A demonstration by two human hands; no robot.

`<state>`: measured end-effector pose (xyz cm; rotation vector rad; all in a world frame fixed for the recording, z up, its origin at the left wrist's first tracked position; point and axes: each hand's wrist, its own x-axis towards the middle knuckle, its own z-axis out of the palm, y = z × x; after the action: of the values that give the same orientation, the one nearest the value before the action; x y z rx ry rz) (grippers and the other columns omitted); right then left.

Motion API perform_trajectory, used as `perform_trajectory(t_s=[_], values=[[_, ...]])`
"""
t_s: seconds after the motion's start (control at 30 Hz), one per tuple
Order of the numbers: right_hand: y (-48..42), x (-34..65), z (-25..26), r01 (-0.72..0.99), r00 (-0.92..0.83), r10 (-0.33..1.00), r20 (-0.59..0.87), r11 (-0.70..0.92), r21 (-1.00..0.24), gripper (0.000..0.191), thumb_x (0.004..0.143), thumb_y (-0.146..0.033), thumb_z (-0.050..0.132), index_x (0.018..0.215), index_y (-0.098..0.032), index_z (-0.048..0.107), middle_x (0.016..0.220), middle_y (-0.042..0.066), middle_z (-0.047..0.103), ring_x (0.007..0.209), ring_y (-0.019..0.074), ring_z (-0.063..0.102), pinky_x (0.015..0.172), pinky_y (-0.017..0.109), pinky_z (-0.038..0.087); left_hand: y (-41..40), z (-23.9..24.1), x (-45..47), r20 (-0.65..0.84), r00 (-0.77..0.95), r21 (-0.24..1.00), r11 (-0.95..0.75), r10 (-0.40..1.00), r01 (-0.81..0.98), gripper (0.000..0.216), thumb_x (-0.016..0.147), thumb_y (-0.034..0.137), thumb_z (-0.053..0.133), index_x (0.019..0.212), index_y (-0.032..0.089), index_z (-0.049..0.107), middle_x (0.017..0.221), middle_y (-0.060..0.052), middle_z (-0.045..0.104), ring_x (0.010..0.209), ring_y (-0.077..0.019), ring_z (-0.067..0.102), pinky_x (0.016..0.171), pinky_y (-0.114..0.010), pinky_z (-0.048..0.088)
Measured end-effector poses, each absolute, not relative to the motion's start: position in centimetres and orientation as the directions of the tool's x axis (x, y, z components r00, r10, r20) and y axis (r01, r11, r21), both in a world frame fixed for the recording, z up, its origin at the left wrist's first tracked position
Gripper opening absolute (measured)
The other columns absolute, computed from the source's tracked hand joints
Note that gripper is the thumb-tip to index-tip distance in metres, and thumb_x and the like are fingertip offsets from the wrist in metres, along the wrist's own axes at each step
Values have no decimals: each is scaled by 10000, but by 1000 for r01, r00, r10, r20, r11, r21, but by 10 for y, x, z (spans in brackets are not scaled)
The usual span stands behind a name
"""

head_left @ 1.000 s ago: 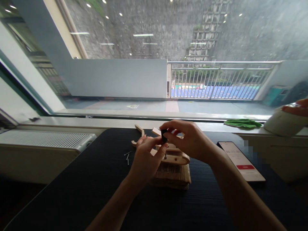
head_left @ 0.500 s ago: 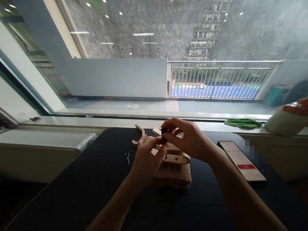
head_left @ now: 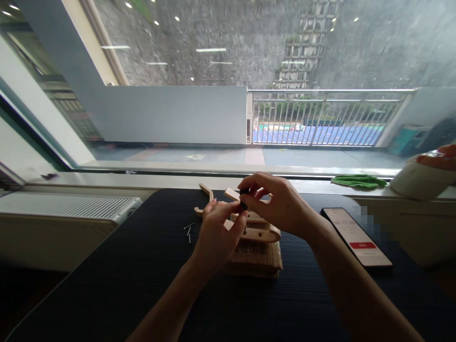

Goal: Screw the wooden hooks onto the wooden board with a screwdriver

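A small black handle, which looks like a short screwdriver point(head_left: 244, 199), stands over a curved wooden piece point(head_left: 261, 235) with holes in it. My right hand point(head_left: 272, 202) pinches its upper part between thumb and fingers. Just below, my left hand point(head_left: 223, 223) closes its fingertips and thumb about the lower part; exactly what they grip is partly hidden. The wooden piece rests on a stack of rough brown cardboard or wood point(head_left: 260, 259). Behind my left hand lies a bent wooden part point(head_left: 207, 192). Several thin screws or nails point(head_left: 189, 232) lie to the left.
A phone point(head_left: 357, 237) with a lit screen lies at the right on the black table point(head_left: 142, 266). Along the window sill are a green cloth point(head_left: 358, 181) and a white pot point(head_left: 420, 179). A radiator point(head_left: 67, 206) stands beyond the table's left edge.
The black handle appears slightly turned between my right fingers. Both hands keep almost the same place; the whole view has shifted very slightly.
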<state>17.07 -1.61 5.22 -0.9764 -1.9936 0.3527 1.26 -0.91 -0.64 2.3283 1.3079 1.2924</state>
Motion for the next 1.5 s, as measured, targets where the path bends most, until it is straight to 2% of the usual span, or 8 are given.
perform_trajectory(t_s=[0.17, 0.43, 0.63, 0.8, 1.0, 1.23, 1.5], values=[[-17, 172, 52, 497, -328, 756, 567, 648, -577, 191, 828, -163, 499, 984, -212, 598, 866, -11, 631, 762, 97, 577, 672, 229, 453, -8, -6, 13, 599, 237, 532, -601, 765, 596, 145, 803, 251, 526, 917, 228, 614, 822, 25, 664, 837, -151, 571, 1047, -445, 244], [-15, 170, 51, 517, -311, 758, 574, 641, -567, 160, 807, -185, 537, 957, -206, 589, 860, -7, 620, 733, 95, 567, 674, 240, 457, -9, -4, 15, 588, 245, 526, -594, 771, 609, 125, 803, 244, 520, 888, 226, 609, 801, 15, 653, 841, -166, 555, 1015, -458, 281], [-17, 170, 52, 536, -304, 774, 555, 621, -573, 125, 821, -202, 522, 926, -233, 584, 779, -30, 609, 684, 84, 559, 610, 217, 440, -9, -5, 14, 595, 255, 519, -607, 762, 601, 124, 810, 242, 513, 893, 227, 605, 815, 17, 655, 837, -159, 558, 1013, -452, 278], [-16, 168, 51, 532, -299, 753, 586, 642, -553, 131, 805, -187, 541, 927, -211, 579, 836, -13, 600, 702, 86, 552, 630, 221, 442, -9, -5, 14, 600, 252, 517, -608, 759, 603, 114, 809, 234, 504, 874, 230, 597, 800, 16, 649, 832, -164, 555, 1001, -452, 292], [-18, 170, 51, 538, -311, 772, 555, 624, -567, 166, 831, -194, 502, 966, -227, 594, 793, -17, 616, 701, 91, 564, 627, 227, 436, -10, -4, 13, 594, 255, 524, -608, 763, 597, 139, 809, 238, 506, 912, 232, 600, 813, 14, 650, 824, -166, 552, 979, -450, 310], [-16, 168, 51, 533, -287, 756, 588, 636, -558, 109, 799, -222, 563, 902, -196, 587, 816, -9, 603, 705, 91, 551, 640, 232, 439, -11, -5, 15, 587, 285, 510, -619, 758, 597, 101, 815, 243, 501, 865, 215, 584, 794, 9, 636, 807, -158, 551, 992, -447, 303], [-19, 169, 53, 521, -312, 760, 571, 639, -566, 149, 833, -174, 493, 934, -203, 598, 812, -2, 613, 712, 98, 564, 640, 234, 440, -10, -5, 13, 598, 284, 498, -625, 750, 601, 141, 819, 251, 502, 923, 227, 595, 828, 7, 651, 818, -161, 559, 990, -444, 306]])
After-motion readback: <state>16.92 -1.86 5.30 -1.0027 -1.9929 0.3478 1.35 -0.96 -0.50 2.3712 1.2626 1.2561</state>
